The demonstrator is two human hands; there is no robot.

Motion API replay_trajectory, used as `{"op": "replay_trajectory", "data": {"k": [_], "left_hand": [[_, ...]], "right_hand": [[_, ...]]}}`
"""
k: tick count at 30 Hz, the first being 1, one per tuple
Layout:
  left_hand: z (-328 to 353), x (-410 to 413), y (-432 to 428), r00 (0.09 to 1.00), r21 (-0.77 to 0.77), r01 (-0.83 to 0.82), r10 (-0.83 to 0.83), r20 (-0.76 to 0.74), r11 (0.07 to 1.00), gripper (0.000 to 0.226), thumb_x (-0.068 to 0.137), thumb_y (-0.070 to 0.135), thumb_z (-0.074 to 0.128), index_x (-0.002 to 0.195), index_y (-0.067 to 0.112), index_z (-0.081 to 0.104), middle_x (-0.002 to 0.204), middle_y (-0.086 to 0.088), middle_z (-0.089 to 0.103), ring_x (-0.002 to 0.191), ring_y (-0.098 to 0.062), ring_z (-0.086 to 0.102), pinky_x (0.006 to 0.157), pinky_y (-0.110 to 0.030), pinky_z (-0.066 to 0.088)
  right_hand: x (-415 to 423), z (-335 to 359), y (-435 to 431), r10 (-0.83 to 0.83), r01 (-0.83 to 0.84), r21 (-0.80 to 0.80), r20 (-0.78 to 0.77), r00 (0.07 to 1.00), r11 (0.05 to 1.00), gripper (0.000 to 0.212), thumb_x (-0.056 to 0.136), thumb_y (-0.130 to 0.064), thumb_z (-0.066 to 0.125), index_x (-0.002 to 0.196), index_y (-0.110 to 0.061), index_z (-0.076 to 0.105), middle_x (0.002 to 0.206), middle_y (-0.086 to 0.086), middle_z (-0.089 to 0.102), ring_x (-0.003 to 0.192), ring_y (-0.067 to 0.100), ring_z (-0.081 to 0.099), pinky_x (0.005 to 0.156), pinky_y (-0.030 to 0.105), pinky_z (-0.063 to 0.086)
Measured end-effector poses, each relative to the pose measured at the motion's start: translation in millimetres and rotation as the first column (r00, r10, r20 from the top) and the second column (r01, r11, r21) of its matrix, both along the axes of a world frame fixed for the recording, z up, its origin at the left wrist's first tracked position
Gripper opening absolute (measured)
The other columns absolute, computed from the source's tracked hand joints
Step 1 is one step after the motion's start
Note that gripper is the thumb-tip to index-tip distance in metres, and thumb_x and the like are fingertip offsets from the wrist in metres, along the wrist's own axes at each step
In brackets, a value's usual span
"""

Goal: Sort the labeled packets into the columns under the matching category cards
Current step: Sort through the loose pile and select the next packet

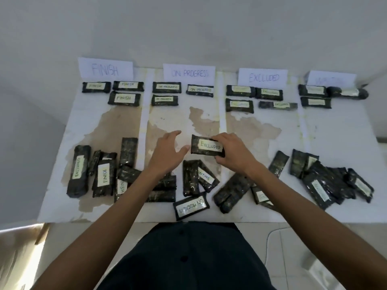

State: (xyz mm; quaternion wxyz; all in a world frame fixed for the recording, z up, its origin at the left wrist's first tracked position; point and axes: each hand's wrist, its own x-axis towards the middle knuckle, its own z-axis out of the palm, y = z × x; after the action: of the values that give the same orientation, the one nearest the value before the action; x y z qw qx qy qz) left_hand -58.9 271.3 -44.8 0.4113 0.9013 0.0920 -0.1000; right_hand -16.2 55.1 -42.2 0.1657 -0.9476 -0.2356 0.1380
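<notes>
White stained tabletop (335,132): right hand (232,153) pinches 1 black glossy wrapped packet labelled EXCLUDED (206,146).
Fingers curl over its right end, thumb at the near edge, so the packet juts leftward from the grip, at the middle column. It looks light, slightly soft, probably slippery; gripping across the short width seems safest. Left hand (165,153) hovers spread beside the free end, holding nothing. White paper EXCLUDED card (262,77) stands well apart, back and right.
</notes>
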Motion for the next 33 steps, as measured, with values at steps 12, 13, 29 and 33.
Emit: {"op": "replay_trajectory", "data": {"k": [12,13,29,33], "left_hand": [[-27,91,-96,0.973,0.207,0.231,-0.23,-0.026,0.951,0.056,0.087,0.022,0.056,0.139,0.011,0.037,0.143,-0.011,0.04,0.131,-0.032,0.034,0.107,-0.043,0.034],[-32,99,-101,0.972,0.222,0.236,-0.233,-0.036,0.946,0.056,0.087,0.021,0.056,0.139,0.011,0.037,0.143,-0.012,0.04,0.131,-0.033,0.034,0.107,-0.043,0.034],[-92,168,-133,0.965,0.329,0.259,-0.235,-0.113,0.908,0.062,0.087,0.018,0.056,0.142,0.006,0.03,0.152,-0.019,0.023,0.14,-0.036,0.02,0.112,-0.047,0.026],[-93,172,-134,0.966,0.334,0.257,-0.235,-0.106,0.907,0.061,0.087,0.018,0.056,0.142,0.006,0.03,0.151,-0.019,0.025,0.139,-0.036,0.022,0.111,-0.046,0.026]], "right_hand": [[84,-25,-103,-0.078,0.074,-0.132,-0.025,0.997,0.988,0.056,0.079,-0.019,0.068,0.131,-0.013,0.048,0.125,0.009,0.054,0.109,0.029,0.046,0.093,0.041,0.041],[92,-29,-105,-0.076,0.072,-0.141,-0.023,0.997,0.987,0.056,0.079,-0.019,0.068,0.131,-0.013,0.047,0.126,0.009,0.054,0.11,0.029,0.046,0.093,0.04,0.04],[163,-86,-110,-0.024,0.02,-0.143,-0.031,0.999,0.99,0.049,0.082,-0.009,0.064,0.129,-0.007,0.049,0.127,0.014,0.051,0.111,0.031,0.045,0.092,0.039,0.041],[169,-88,-108,-0.031,0.026,-0.117,-0.044,0.999,0.993,0.049,0.082,-0.007,0.064,0.129,-0.007,0.05,0.126,0.015,0.05,0.111,0.031,0.045,0.093,0.041,0.043]]}}
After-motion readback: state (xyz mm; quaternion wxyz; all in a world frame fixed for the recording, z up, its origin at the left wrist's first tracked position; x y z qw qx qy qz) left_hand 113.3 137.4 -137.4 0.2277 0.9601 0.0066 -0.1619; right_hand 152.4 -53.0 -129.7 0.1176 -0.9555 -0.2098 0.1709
